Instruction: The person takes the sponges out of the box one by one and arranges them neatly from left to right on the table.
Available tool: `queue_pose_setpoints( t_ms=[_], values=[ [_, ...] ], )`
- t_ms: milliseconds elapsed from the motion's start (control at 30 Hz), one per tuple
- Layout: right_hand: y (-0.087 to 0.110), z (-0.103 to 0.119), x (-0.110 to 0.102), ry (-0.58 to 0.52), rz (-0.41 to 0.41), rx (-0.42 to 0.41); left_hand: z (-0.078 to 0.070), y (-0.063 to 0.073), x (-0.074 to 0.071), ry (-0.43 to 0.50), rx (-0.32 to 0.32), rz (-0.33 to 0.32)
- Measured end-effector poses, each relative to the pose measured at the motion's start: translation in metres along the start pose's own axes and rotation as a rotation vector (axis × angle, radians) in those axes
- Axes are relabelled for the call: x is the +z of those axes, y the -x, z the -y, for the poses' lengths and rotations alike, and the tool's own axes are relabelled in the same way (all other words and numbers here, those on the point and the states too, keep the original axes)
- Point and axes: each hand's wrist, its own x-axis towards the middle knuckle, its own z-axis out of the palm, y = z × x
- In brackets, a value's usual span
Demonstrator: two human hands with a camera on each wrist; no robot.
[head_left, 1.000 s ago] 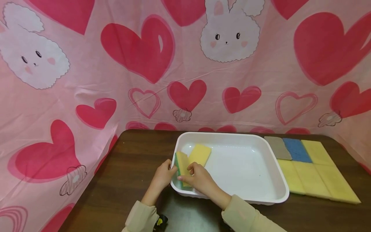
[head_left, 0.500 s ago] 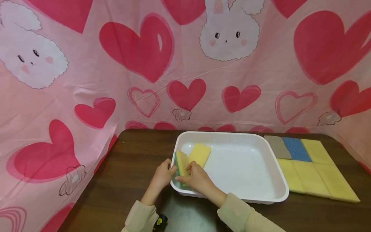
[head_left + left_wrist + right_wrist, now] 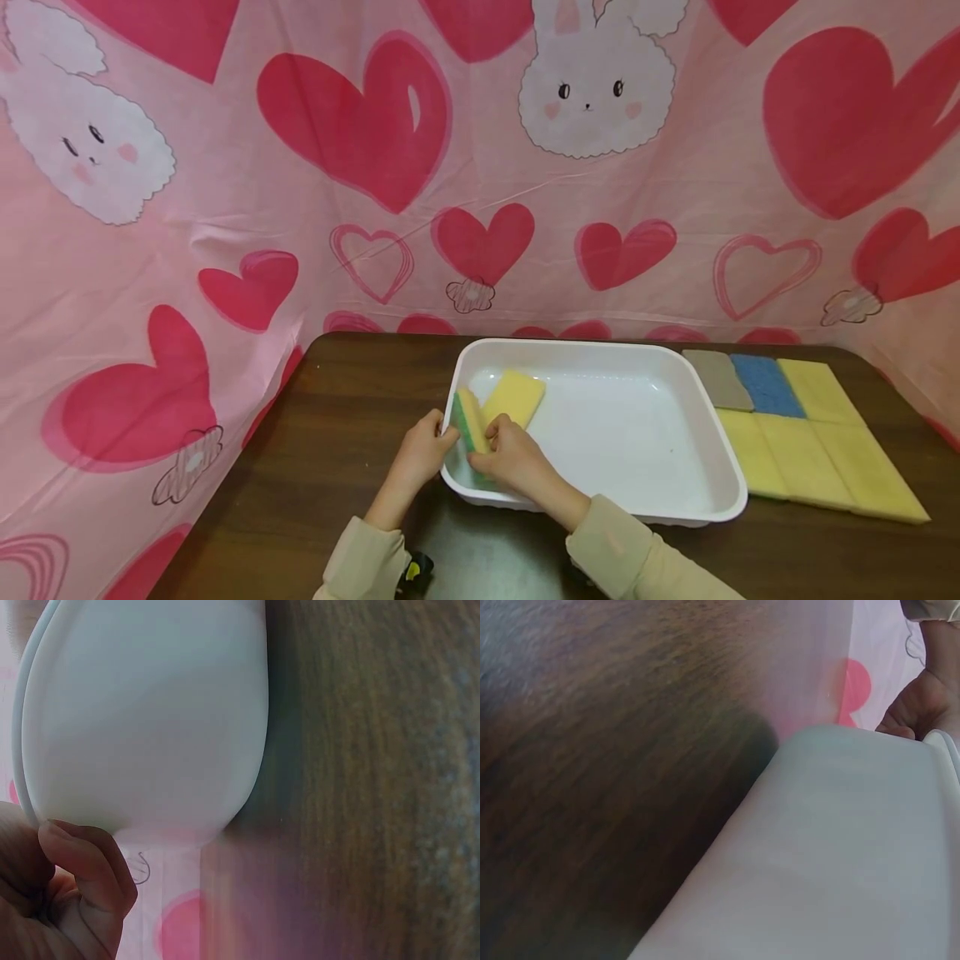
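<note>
A white plastic tray (image 3: 630, 433) stands on the brown table. My left hand (image 3: 423, 450) grips its left rim, and in the left wrist view the curled fingers (image 3: 82, 859) press the outside of the wall. Inside the tray, my right hand (image 3: 513, 454) pinches a yellow sponge with a green scouring side (image 3: 472, 417). This sponge stands on edge along the left wall, green side facing left, its near end covered by the right hand. Behind it, a second yellow sponge (image 3: 519, 396) lies in the tray, yellow side up.
Right of the tray, several yellow sponges (image 3: 817, 458) lie side by side, with a grey pad (image 3: 716, 379) and a blue pad (image 3: 767, 385) beside them. A black object (image 3: 415, 573) sits near the left sleeve. A pink heart-patterned cloth (image 3: 487, 183) hangs behind the table.
The held sponge has turned more onto its edge and shows less of its yellow face. My right thumb has shifted slightly right and up with it; the left hand stays at the rim.
</note>
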Motion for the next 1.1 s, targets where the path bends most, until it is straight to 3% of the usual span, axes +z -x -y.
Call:
queue_pose_setpoints(
  t_ms=[733,1100],
  values=[
    [0.002,-0.01,-0.02,0.044,-0.044,0.036,0.0,0.001,0.0,0.013,0.021,-0.018],
    [0.006,-0.017,-0.039,0.005,-0.099,0.056,-0.001,0.003,0.0,0.006,0.017,-0.009]
  ],
)
